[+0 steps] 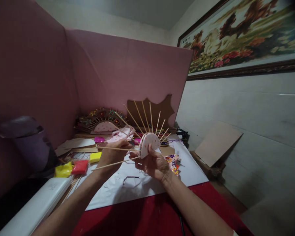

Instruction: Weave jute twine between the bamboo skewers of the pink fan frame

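Observation:
A half-round piece covered in pale pink spotted cloth is held up above the white sheet. Thin wooden sticks fan out from its curved edge, upward and to both sides. My right hand grips the piece from below, thumb on its front face and fingers behind it. My left hand is at the left sticks, its fingers closed by one of them; the fingertips are partly hidden by the sticks. Pink cloth lies crumpled just behind my left hand.
A decorated fan-shaped piece and brown cardboard lean at the back. Yellow and red packets and a white case lie left. A floral piece rests right on the white sheet, over red cloth.

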